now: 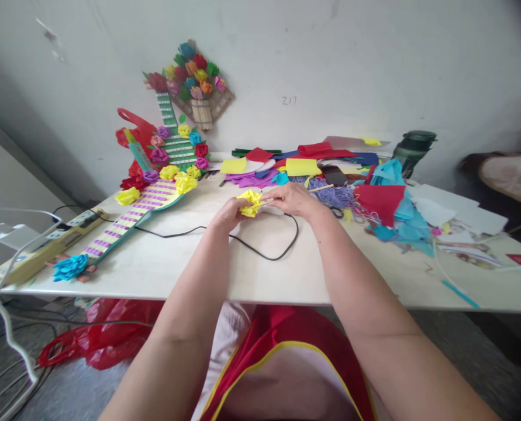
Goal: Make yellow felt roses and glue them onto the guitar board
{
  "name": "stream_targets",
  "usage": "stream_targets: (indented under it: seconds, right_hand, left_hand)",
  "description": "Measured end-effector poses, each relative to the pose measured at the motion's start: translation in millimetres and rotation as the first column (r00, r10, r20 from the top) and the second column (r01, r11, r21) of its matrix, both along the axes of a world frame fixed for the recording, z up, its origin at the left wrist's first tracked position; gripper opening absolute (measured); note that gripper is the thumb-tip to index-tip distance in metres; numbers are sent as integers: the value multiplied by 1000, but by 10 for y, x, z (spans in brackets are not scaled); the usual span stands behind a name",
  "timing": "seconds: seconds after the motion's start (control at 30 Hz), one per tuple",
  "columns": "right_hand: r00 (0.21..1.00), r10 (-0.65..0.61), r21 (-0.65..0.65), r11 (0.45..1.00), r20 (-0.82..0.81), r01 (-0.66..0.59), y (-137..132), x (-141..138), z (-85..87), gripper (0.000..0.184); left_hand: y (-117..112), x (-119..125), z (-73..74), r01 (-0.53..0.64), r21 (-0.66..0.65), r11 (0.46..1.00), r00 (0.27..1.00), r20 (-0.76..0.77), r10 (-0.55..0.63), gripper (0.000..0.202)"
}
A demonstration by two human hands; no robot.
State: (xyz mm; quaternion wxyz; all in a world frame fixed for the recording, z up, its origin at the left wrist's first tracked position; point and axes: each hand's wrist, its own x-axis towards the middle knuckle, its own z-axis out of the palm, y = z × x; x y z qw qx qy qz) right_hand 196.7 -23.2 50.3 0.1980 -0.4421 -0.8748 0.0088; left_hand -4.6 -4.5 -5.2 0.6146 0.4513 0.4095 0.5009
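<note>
A crumpled yellow paper flower (pixel 251 203) is pinched in my left hand (pixel 228 214), just above the tabletop. My right hand (pixel 290 199) closes around a thin wooden stick (pixel 322 188), whose far end sticks out to the right above the knuckles. The fingertips of that hand reach to the flower's right side, and its fingers partly hide the stick. Below both hands a black cord (pixel 269 257) loops over the white table (pixel 282 283).
At left lies a guitar-shaped craft piece (pixel 133 213) with paper flowers, beside a power strip (pixel 54 242). Coloured paper sheets (pixel 302 167), purple shredded strands (pixel 330 196) and a phone (pixel 334 175) lie behind my hands. A dark bottle (pixel 413 153) stands at back right.
</note>
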Motion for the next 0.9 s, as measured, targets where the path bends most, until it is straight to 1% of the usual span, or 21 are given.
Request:
stream_targets:
  seconds: [0.07, 0.2, 0.33, 0.47, 0.6, 0.67, 0.8, 0.9]
  right_hand:
    - [1000, 23, -9, 1000, 3, -23, 10, 0, -8, 31]
    - [1000, 28, -25, 999, 6, -27, 19, 5, -21, 31]
    - [998, 42, -19, 999, -36, -43, 25, 18, -35, 29]
    - [998, -1, -32, 999, -67, -1, 33, 24, -35, 26]
    - [999, -17, 3, 1000, -33, 17, 2, 15, 5, 17]
    - [1000, -22, 9, 1000, -12, 23, -27, 11, 36, 15]
    - [999, -36, -5, 999, 29, 36, -66, 11, 82, 14]
    - [997, -64, 15, 998, 53, 64, -67, 10, 87, 16]
  left_hand:
    - [5, -6, -3, 7, 1, 1000, 1000, 5, -7, 29]
    - [1, -9, 5, 8, -3, 1000, 1000, 7, -8, 33]
    - [0, -13, -1, 31, -3, 1000, 999, 10, -31, 39]
    - [-1, -5, -6, 60, -10, 998, 998, 16, -60, 42]
    - [-19, 14, 8, 70, -33, 997, 997, 24, -70, 31]
    - [-28, 20, 13, 84, -48, 995, 996, 15, -83, 30]
    - [-33, 20, 10, 110, -67, 992, 994, -13, -111, 38]
    - [-26, 15, 5, 96, -76, 992, 995, -25, -99, 42]
